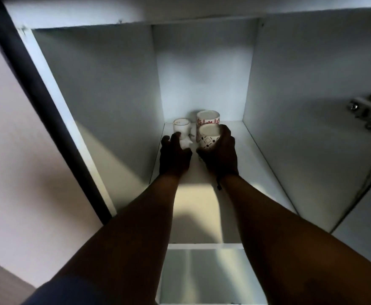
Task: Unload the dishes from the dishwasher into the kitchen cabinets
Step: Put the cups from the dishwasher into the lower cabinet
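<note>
Two hands reach deep into the cabinet shelf (pixel 202 208). Right hand (pixel 220 154) fingers wrap a patterned mug (pixel 207 137) near the shelf's back edge; left hand (pixel 173 156) fingers curl on a white object (pixel 185 143), too blurred to identify. Two other mugs (pixel 208 118) stand behind.

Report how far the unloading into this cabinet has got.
Done: two mugs already stand at the back of the cabinet shelf, a plain white mug and a red-patterned mug. In hand: the right hand grips a patterned mug just in front of them, while the left hand holds something white I cannot identify. Left: the dishwasher is out of view, so the remainder is unknown.
</note>
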